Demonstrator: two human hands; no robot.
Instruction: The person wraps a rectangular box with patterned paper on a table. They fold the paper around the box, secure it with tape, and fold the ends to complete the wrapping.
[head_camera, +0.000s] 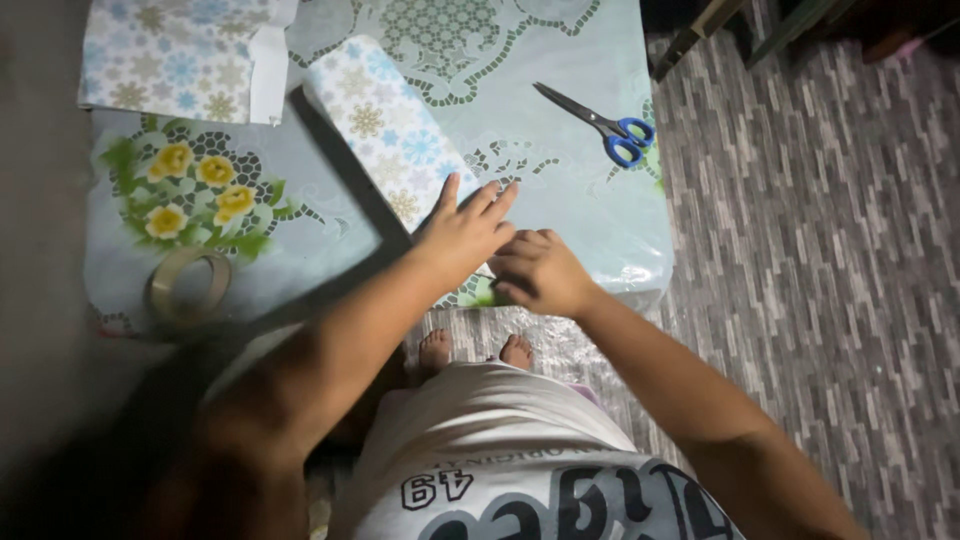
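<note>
We are at a low table (640, 250) covered with a glossy flowered cloth, wrapping a box (395, 140) in paper printed with blue and tan snowflakes. The box lies slantwise near the middle of the table, its near end under our hands. Our left hand (462, 232) rests flat on that end, fingers spread and straight, pressing the paper down without gripping anything. Our right hand (540, 270) sits just beside it, touching it, with the fingers curled in and pinched together at the table's front edge. It seems to hold something small, perhaps a bit of tape or a paper edge, but we cannot tell what.

We judge that we are closing the near end of the box: one hand holds the fold, the other works the seam. The next move, as we see it, calls for keeping the left palm steady so the fold does not spring open while the right hand fixes it.

A roll of tape (188, 285) lies at the left of the table, well apart from both hands, beside a printed bunch of yellow flowers. Blue-handled scissors (600, 125) lie closed at the far right. A spare sheet of the same paper (170, 55) lies at the far left corner. Our bare feet (475, 350) show below the table edge on a grey patterned floor (820, 250).
</note>
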